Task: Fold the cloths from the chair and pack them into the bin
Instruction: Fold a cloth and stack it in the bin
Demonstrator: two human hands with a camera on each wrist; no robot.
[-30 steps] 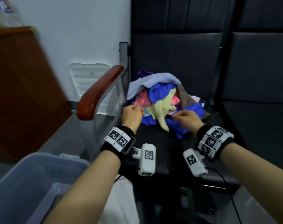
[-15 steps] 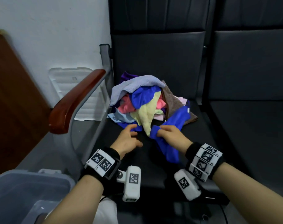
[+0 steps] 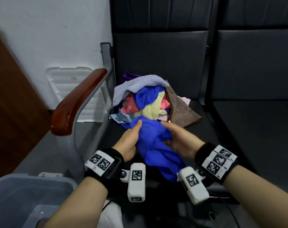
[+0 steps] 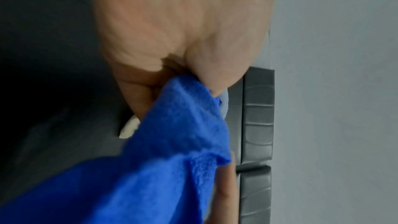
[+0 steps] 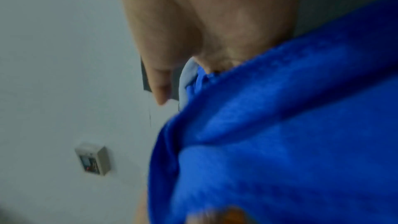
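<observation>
A dark padded chair (image 3: 156, 132) stands against a pale wall (image 3: 49, 30), with a second dark seat (image 3: 255, 129) beside it on the right; its brown wooden armrest (image 3: 77, 102) runs along the left side, and a white ribbed lid (image 3: 71, 89) leans on the wall behind it; a brown wooden panel (image 3: 11, 104) fills the far left. A clear grey bin (image 3: 29, 186) sits low at the left, near the left forearm. A heap of cloths (image 3: 148, 99) lies at the back of the seat: lavender on top, then blue, pink, yellow and brown. The left hand (image 3: 129, 142) grips a bunched blue cloth (image 3: 156, 145), thumb and curled fingers pinching its edge in the left wrist view; the right hand (image 3: 181, 142) holds the same cloth from the other side, fingers wrapped into the fabric; the cloth hangs between the 2 hands, above the seat front and just in front of the heap.
</observation>
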